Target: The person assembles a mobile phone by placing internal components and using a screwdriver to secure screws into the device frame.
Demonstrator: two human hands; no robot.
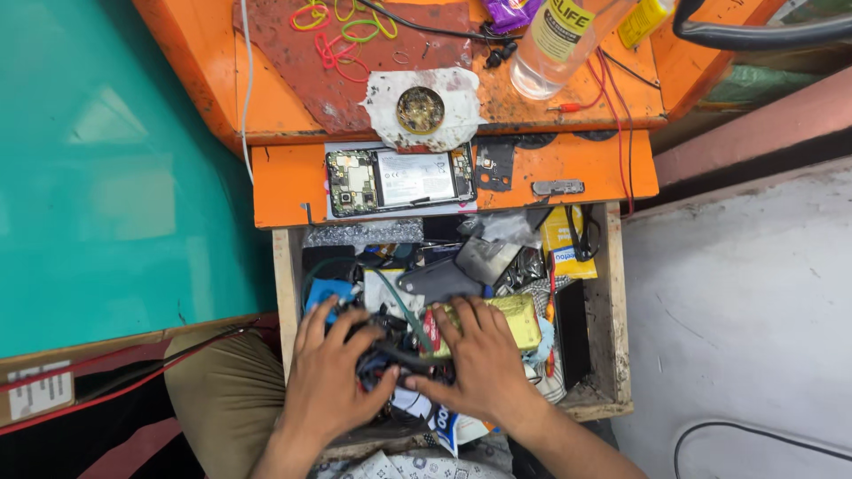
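Observation:
Both my hands are down in an open wooden drawer (611,302) crammed with phone parts and cables. My left hand (333,377) lies spread on a tangle of dark cables (382,350), fingers apart, beside a blue piece (325,293). My right hand (484,364) rests palm down with spread fingers on a gold-yellow packet (519,318) and the clutter under it. Whether either hand grips anything is hidden. On the orange bench front above lies an opened phone (399,180) with its battery and circuit boards showing.
The orange bench (284,89) carries coloured rubber bands (342,27), a round tin on white tape (421,109), a clear plastic bottle (555,44) and red wires (612,98). A teal wall (106,168) stands left, a grey surface (745,293) right. My knee (226,390) is below the drawer.

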